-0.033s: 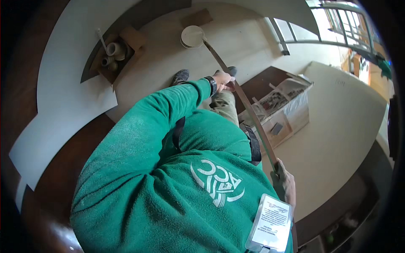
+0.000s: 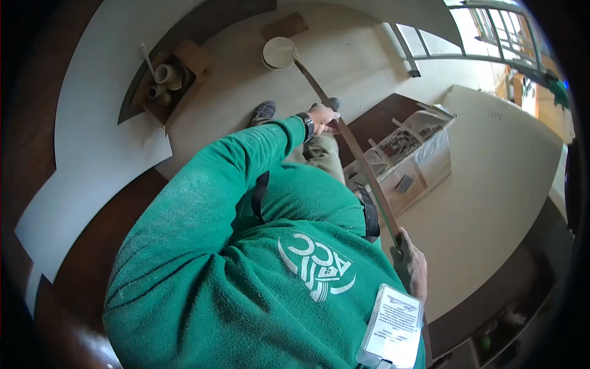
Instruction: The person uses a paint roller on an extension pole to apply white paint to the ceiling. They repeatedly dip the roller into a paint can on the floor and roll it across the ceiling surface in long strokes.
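A long, thin brown pole [image 2: 367, 170] runs slantwise from the bucket to my right side. My left hand [image 2: 322, 117], with a dark watch at the wrist, is closed round its middle, in front of my legs. Lower down, beside my right hip, my right hand [image 2: 413, 263] wraps the near part of the pole; some of its fingers are hidden. The pole's far end reaches the rim of a round white bucket [image 2: 278, 53] on the floor. A pale, smooth surface shows in the bucket, and I cannot make out the pole's tip.
A cardboard box [image 2: 195, 59] with several tubes stands at the far left. On the right is a plastic-covered wooden crate [image 2: 430, 160] beside a large pale panel [image 2: 498, 184]. Metal scaffolding [image 2: 473, 59] stands at the far right. A flat brown piece [image 2: 284, 26] lies behind the bucket.
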Tool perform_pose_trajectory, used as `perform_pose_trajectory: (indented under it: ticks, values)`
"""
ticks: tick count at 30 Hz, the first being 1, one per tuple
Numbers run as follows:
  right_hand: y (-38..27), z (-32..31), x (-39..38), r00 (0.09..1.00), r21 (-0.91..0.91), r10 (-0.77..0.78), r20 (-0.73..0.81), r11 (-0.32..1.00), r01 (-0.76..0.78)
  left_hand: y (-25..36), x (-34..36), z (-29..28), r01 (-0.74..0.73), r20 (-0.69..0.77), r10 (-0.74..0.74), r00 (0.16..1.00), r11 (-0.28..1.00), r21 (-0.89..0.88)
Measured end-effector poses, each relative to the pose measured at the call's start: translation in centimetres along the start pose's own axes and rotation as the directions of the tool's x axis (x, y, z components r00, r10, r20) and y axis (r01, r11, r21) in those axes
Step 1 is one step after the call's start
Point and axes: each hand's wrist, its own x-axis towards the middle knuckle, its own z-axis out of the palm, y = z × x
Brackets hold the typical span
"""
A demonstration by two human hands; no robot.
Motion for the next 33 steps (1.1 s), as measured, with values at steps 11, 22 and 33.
perform_pose_trajectory:
  ticks: [11,22,33]
  values:
    - [-8.2,12.6,-0.8,0.995,-0.131,0.036,-0.089,0.990,-0.047,-5.7,-5.9,-5.9,-0.038,0.074,0.036,0.997,0.999,0.029]
    - [-11.1,14.3,1.0,0.983,-0.299,-0.027,-0.183,0.954,-0.030,-6.8,-7.9,-5.2,-0.092,0.117,0.083,0.990,0.993,0.070]
    - [-15.5,12.8,-0.9,0.982,-0.248,0.053,-0.182,0.964,-0.098,-4.6,-11.1,-6.2,-0.139,0.128,0.118,0.985,0.976,0.169]
